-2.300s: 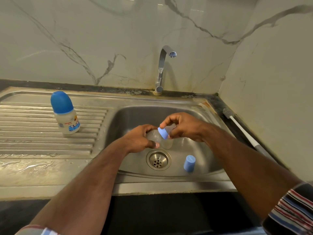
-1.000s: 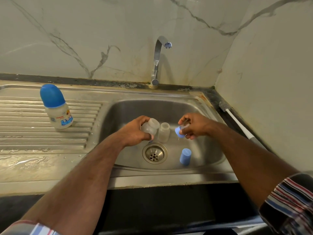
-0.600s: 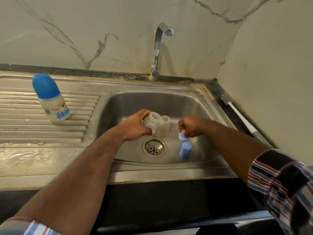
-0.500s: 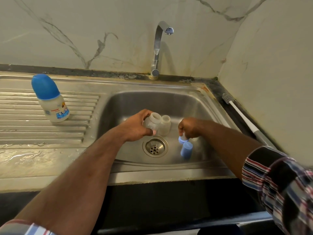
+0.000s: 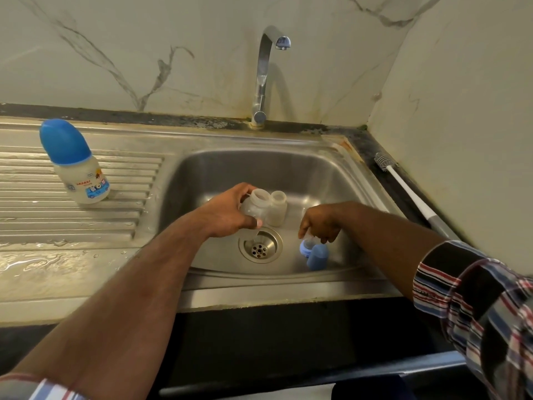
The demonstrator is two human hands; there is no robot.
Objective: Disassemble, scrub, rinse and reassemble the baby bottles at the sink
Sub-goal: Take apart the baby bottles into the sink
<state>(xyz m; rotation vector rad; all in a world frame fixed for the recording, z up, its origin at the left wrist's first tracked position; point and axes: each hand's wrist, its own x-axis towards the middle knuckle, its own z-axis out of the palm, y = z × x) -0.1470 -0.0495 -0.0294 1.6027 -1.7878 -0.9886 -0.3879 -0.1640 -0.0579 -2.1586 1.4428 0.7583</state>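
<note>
Now your left hand (image 5: 227, 213) wraps an open bottle (image 5: 255, 207) over the sink (image 5: 331, 174), touching a second open bottle (image 5: 278, 207) standing in the basin. Your right hand (image 5: 320, 223) pinches a teat ring (image 5: 306, 246) low by the blue cap (image 5: 317, 256). A capped bottle (image 5: 79, 166) stands on the drainboard (image 5: 34, 220); a brush (image 5: 409, 192) lies right.

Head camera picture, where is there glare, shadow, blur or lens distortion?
Head view: soft glare streaks the wet steel drainboard; the curved chrome tap throws a faint shadow on the marble wall; the striped shirt sleeve at the right edge is blurred; the counter edge bows with wide-angle distortion; the capped blue-topped baby bottle leans outward.
</note>
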